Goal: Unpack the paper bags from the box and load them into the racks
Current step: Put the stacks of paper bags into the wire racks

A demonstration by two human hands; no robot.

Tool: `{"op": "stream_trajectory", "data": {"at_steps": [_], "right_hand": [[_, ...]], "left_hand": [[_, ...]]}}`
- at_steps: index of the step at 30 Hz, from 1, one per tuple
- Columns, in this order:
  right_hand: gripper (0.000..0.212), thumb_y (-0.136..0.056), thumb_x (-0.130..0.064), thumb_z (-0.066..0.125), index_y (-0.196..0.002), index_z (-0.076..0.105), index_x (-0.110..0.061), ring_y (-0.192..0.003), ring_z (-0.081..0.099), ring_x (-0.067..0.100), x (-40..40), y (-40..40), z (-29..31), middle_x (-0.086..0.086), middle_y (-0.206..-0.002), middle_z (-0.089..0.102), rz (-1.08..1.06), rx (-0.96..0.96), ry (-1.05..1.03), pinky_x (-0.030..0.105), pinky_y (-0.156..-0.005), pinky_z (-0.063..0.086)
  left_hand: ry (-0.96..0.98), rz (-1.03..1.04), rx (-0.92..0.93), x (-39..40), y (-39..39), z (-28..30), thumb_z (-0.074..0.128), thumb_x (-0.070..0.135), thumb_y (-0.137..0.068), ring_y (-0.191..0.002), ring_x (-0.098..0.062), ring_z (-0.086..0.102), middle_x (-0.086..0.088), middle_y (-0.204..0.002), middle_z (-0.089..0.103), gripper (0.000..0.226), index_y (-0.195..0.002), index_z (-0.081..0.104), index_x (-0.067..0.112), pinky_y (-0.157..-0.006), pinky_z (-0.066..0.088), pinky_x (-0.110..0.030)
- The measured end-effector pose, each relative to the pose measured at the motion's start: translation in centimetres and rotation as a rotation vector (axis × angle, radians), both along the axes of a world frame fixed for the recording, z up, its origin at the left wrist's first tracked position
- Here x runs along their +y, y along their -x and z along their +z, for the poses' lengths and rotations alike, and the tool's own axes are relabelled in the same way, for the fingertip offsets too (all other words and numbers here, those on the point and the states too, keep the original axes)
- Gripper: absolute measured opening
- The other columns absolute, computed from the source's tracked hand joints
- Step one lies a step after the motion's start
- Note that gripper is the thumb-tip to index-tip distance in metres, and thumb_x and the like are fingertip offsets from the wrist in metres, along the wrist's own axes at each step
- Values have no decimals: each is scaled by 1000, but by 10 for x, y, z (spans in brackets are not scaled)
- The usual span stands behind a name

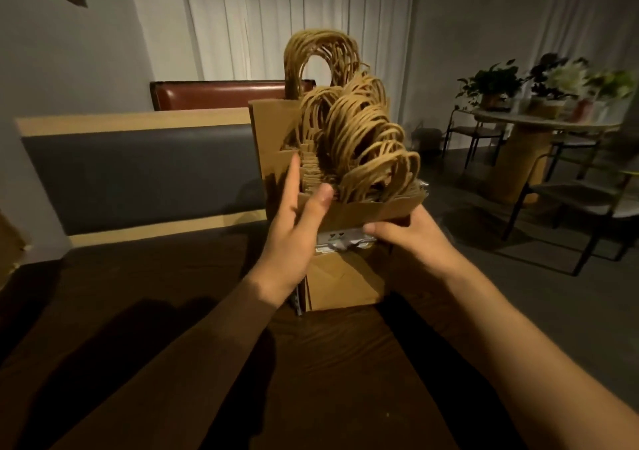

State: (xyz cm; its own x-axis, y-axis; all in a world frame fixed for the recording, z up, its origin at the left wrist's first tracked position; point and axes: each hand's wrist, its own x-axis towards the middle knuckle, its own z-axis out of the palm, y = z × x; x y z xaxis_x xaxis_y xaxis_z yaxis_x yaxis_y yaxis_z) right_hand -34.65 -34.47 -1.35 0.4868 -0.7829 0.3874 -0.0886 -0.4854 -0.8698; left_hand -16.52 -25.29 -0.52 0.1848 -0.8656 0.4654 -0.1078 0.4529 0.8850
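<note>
A stack of brown paper bags stands upright in a metal rack on the dark wooden bench, their flat faces turned toward the camera and their twisted paper handles fanning up in a dense bundle of loops. Both hands work at the near end of the stack. The left hand comes in from the stack's left side; its fingers are straight, the forefinger lying along the side of the rear bags and the thumb pressed against the top edge of the front bag, so this grip is released rather than clenched, pressing without closing round anything. The right hand grips the front bags from the right, its thumb across the near face just under the top edge and just above the silver metal bar of the rack, with its fingers out of sight behind the paper. One taller group of handles rises behind the rest, farther from both hands.

Beyond the stack, behind the left hand, are a grey padded seat back with a tan frame and a reddish-brown cushioned one. Well off to the right of the right hand stands a round table carrying potted plants, with dark chairs around it. Pale curtains hang at the back.
</note>
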Motion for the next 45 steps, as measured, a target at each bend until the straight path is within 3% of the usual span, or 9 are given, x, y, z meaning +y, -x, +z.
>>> {"op": "stream_trajectory", "data": {"at_steps": [6, 12, 15, 18, 25, 33, 39, 42, 45], "right_hand": [[46, -76, -22, 80, -111, 54, -37, -98, 61, -13, 9, 2, 9, -21, -105, 66, 71, 137, -76, 7, -79, 45], [112, -46, -88, 68, -141, 33, -41, -114, 52, -19, 19, 16, 33, -43, -117, 59, 159, -97, -125, 6, -88, 44], [77, -74, -79, 49, -140, 46, -40, -116, 61, 3, 18, 5, 51, -23, -116, 67, 179, -213, -298, 23, -81, 55], [73, -79, -75, 41, -136, 55, -32, -112, 67, 13, 17, -6, 65, -7, -122, 70, 119, -164, -327, 33, -91, 53], [51, -100, -57, 27, -107, 66, -25, -83, 74, 8, 5, -17, 59, -2, -100, 77, 160, -277, -453, 22, -63, 57], [38, -102, -55, 24, -112, 54, -33, -61, 68, -5, -7, -20, 70, -17, -71, 70, 102, -337, -424, 15, -52, 54], [48, -97, -64, 31, -112, 63, -31, -102, 69, 13, -1, -36, 73, -8, -106, 75, 116, -188, -381, 33, -87, 50], [72, -91, -68, 34, -155, 28, -34, -146, 32, 17, -1, -36, 81, -7, -160, 32, 37, -110, -217, 41, -120, 24], [61, -99, -59, 27, -156, 21, -38, -147, 21, 7, -5, -36, 84, -12, -163, 21, 3, -59, -78, 34, -122, 13]], "left_hand": [[-55, 79, 121, 3, 12, -9, 47, 22, -99, -99, 27, 53, 12, -139, 46, 65, -156, 16, 21, -76, 40, 4], [25, 92, -118, 8, 6, 28, 51, 48, -96, -147, 7, 11, 20, -164, 8, 75, -156, 9, 40, -117, 16, -23], [-11, 181, -223, 2, 6, 37, 43, 44, -101, -142, 11, 14, 21, -163, 13, 61, -156, 22, 29, -111, 16, -9], [-38, 237, -81, -2, -11, 37, 42, 57, -97, -146, 3, 17, 19, -163, 16, 66, -156, 21, 34, -120, 16, -26], [-339, -21, 325, -28, -29, 38, 57, 79, -76, -117, -21, 65, 1, -128, 68, 77, -136, 56, 31, -105, 45, -44], [-234, -89, 264, -41, -28, 60, 58, 59, -89, -139, -19, 42, 9, -154, 37, 77, -154, 22, 42, -116, 32, -49], [-215, -12, 250, -45, -41, 59, 62, 68, -78, -144, -11, 32, 18, -160, 26, 90, -154, 25, 38, -121, 25, -44], [-204, 8, 247, -47, -44, 63, 48, 52, -99, -129, -11, 51, 11, -145, 50, 56, -151, 37, 35, -111, 39, -40], [-253, 21, 258, -51, -40, 73, 52, 46, -100, -121, -17, 61, 4, -136, 62, 47, -144, 49, 31, -108, 45, -44]]}}
